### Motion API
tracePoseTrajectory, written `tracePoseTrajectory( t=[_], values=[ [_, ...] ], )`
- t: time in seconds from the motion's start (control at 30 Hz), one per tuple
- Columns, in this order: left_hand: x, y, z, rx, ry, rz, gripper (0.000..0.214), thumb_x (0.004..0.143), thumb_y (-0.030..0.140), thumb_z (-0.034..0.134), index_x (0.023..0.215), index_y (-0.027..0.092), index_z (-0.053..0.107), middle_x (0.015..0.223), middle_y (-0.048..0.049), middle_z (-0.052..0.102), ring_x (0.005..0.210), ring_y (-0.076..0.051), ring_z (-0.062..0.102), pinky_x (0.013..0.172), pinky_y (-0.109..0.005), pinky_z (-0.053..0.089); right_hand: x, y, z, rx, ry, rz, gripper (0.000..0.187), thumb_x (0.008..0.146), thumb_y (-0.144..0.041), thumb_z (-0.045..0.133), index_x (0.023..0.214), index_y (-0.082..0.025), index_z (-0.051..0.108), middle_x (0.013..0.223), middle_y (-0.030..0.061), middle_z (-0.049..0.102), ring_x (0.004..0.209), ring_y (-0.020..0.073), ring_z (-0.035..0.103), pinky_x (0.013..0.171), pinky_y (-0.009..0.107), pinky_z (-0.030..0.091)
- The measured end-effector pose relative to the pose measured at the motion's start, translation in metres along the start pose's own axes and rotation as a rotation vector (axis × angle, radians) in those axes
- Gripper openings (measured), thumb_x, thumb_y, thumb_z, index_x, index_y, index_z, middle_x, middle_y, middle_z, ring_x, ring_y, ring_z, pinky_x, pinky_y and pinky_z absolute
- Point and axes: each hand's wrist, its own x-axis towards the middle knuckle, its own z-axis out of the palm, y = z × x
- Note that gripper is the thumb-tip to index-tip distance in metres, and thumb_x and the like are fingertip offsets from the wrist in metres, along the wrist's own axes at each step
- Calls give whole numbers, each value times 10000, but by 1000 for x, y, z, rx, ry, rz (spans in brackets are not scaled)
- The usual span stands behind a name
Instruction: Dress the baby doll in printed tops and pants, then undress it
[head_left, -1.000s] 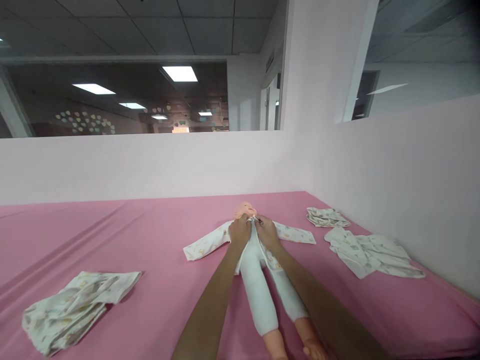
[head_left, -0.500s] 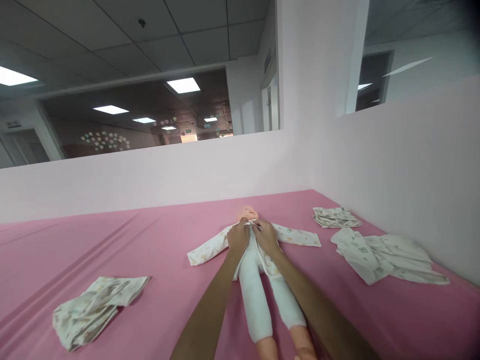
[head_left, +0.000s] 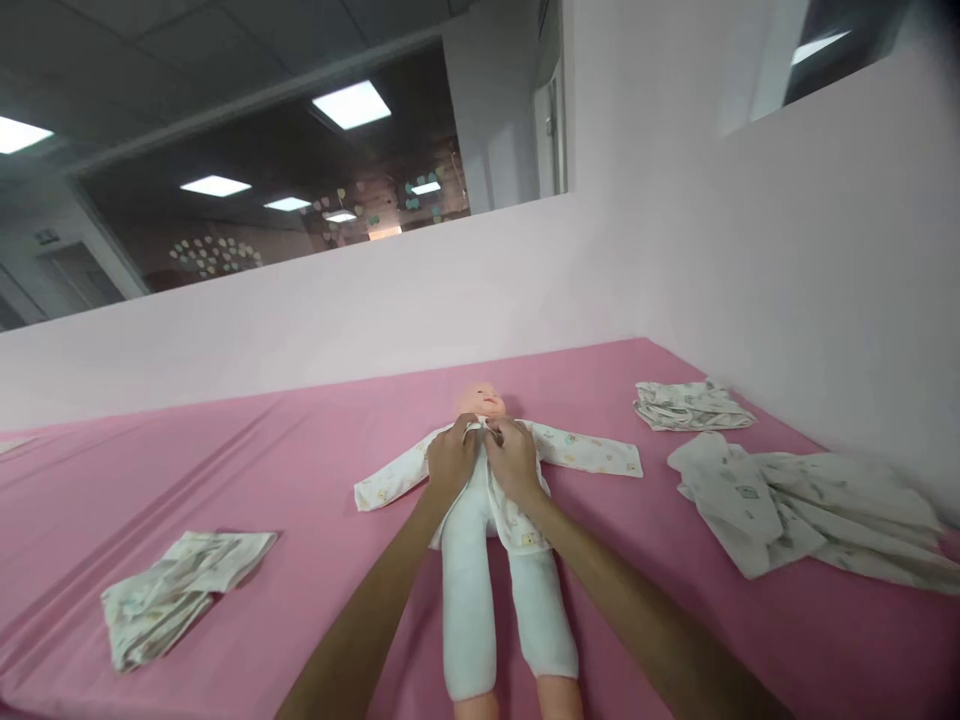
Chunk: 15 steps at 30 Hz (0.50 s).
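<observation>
A baby doll (head_left: 481, 398) lies on its back on the pink sheet (head_left: 300, 470), head away from me, in white trousers and a printed white shirt (head_left: 581, 452) with both sleeves spread out. My left hand (head_left: 449, 462) and my right hand (head_left: 512, 460) sit side by side on the doll's chest just below its neck. Both are closed, pinching the front edges of the shirt together at the collar. What lies between the fingertips is too small to make out.
A folded printed garment (head_left: 169, 593) lies at the near left. A small folded piece (head_left: 690, 404) and a larger crumpled garment (head_left: 802, 503) lie at the right by the pale wall (head_left: 787, 280). A low partition runs along the far edge.
My hands have stayed pinched at the doll's collar. The view has tilted and shifted, so the doll sits a little higher and more to the left in the picture.
</observation>
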Motion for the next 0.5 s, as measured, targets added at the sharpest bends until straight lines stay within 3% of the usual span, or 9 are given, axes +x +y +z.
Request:
tracePoseTrajectory(
  t=[0.23,0.5],
  values=[
    [-1,-5,5,-177,58,36,267,946,229,421,1098,258,639,1032,7,723,914,-171,649,797,-252,416,8,6,2,247,-56,159,209,822,-345,536,787,-190,672,786,24,697,763,187,602,718,295,446],
    [-3,-7,4,-104,19,24,234,929,237,456,1056,279,647,966,9,728,873,-190,647,704,-267,381,8,7,9,415,-76,291,287,762,-450,629,801,-169,673,766,40,705,689,179,601,633,277,462]
  ],
)
